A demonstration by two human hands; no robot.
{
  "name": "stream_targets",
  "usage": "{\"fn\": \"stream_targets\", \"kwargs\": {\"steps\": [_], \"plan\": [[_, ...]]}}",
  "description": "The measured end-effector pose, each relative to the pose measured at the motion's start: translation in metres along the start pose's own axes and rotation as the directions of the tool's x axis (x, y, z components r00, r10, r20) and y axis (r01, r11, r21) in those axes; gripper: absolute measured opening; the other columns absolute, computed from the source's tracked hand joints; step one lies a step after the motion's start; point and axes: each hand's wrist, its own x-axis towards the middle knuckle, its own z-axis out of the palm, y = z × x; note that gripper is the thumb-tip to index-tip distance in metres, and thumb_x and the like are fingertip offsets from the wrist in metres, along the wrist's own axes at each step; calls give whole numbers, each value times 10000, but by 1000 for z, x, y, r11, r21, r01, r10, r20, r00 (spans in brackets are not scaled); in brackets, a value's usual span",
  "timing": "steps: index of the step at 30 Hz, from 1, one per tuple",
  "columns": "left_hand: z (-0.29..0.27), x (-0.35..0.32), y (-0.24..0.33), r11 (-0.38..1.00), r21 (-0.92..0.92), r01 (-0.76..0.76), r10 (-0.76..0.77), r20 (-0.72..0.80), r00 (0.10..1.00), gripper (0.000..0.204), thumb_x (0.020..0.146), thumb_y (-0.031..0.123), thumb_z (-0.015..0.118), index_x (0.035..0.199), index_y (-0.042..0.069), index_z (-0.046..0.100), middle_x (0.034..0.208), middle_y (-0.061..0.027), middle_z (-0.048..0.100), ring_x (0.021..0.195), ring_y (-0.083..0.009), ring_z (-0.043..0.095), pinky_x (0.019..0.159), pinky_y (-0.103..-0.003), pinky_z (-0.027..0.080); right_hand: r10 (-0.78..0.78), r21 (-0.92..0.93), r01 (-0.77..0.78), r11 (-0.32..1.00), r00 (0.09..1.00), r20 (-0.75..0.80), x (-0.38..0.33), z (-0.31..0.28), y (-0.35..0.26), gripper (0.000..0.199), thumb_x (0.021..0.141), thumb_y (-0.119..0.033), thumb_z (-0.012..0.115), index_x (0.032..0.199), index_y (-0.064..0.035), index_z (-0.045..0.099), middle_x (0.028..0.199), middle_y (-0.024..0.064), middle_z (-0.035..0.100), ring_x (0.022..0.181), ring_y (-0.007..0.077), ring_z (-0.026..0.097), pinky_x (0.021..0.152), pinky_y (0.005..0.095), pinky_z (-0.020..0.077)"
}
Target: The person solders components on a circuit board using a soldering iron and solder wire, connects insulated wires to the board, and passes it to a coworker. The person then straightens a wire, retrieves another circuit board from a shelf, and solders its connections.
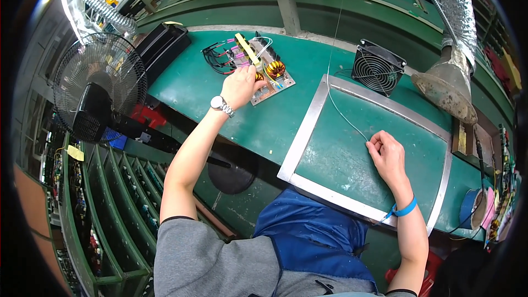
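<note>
My left hand [240, 85] reaches out to the far left of the green bench and grips a circuit board [265, 71] with copper coils, a yellow part and bundled wires. A watch sits on that wrist. My right hand [386, 153] rests inside a metal frame [303, 132] on the green mat, its fingers pinched on a thin wire [336, 96] that hangs down from above. A blue strap circles the right wrist.
A small black cooling fan [377, 66] stands behind the frame. A large pedestal fan [99, 85] is at the left, above racks of boards [118, 198]. A silver duct with a hood [448, 80] hangs at the right. Tape rolls [474, 209] lie at the bench's right end.
</note>
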Motion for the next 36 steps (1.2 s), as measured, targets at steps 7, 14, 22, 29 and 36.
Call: {"fn": "stream_targets", "kwargs": {"steps": [7,14,22,29,36], "plan": [[11,0,-3,998,20,-60,62,-175,983,381,842,390,667,900,37,534,829,-91,584,854,-274,580,678,-383,489,-10,9,10,1000,1000,-18,-1,-3,2,134,823,-136,685,794,-30,607,667,101,594,569,251,569,545,369,452],[8,-2,-5,991,107,-76,96,-189,977,362,834,411,663,857,61,576,835,-74,598,853,-248,552,729,-383,426,-72,37,73,997,997,-25,-2,-1,5,144,816,-140,688,788,-21,612,678,115,611,584,253,592,554,369,461],[13,1,-5,990,132,-54,79,-195,978,397,804,445,683,880,64,602,846,-77,615,845,-239,553,731,-378,424,-61,22,60,998,998,20,-2,-6,1,138,790,-117,701,799,-23,600,682,105,612,586,247,589,559,368,461],[10,2,-6,988,140,-60,88,-201,976,407,801,465,677,877,70,614,833,-60,621,864,-229,543,768,-392,400,-53,5,53,999,998,15,-1,-2,5,146,781,-107,704,788,-29,581,663,100,597,577,247,582,551,367,457],[-9,10,-14,979,168,-119,150,-187,971,412,812,482,653,873,77,615,848,-51,635,876,-233,539,760,-387,398,-56,24,56,998,998,2,-3,-2,5,143,780,-106,701,784,-32,579,652,101,585,571,252,577,547,370,452]]}}
